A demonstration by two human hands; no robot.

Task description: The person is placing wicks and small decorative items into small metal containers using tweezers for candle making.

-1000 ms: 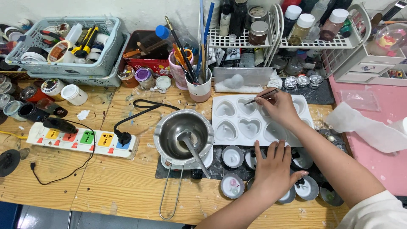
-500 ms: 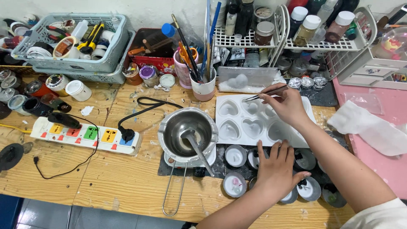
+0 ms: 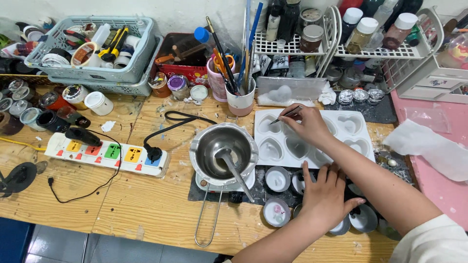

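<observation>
Right hand (image 3: pixel 308 125) fingers pinch a thin stick (image 3: pixel 286 115) over the heart mould (image 3: pixel 341 141).

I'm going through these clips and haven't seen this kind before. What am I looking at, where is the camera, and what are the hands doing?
There is no machine: a person works with bare hands, filmed by a camera on their head looking down at a wooden table. The right hand holds a thin dark stick over a white heart-shaped mould. The left hand rests flat among small round tins. Beside them stands a metal pot with a spoon; a power strip lies to the left.
</observation>
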